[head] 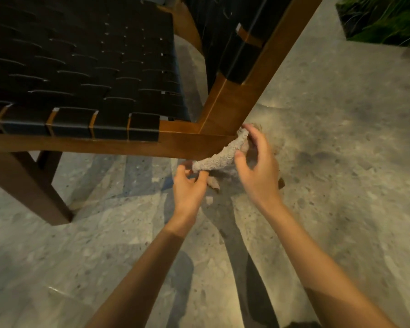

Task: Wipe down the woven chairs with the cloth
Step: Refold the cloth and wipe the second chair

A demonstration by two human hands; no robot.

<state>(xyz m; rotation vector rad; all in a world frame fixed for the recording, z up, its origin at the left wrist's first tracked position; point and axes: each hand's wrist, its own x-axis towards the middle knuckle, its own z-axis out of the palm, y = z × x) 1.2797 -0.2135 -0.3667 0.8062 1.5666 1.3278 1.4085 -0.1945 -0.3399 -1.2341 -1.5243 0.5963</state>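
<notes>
Below the corner of the woven chair (85,74), where its wooden seat rail meets the slanted back post, both hands work a grey cloth (219,155) in the head view. That cloth is rolled into a rope and stretched slantwise between them, its upper end touching the underside of the frame at the corner. Lower down, the left hand (189,188) pinches the cloth's bottom end between curled thumb and fingers. Higher up, the right hand (256,166) has its thumb pressed against the middle of the roll and its fingertips curled round the top end, though blur makes the exact hold there hard to read. Dark straps wrap the seat and back over brown wood. Speckled stone floor (341,150) spreads beneath, and green plants (386,17) fill the upper right corner.
</notes>
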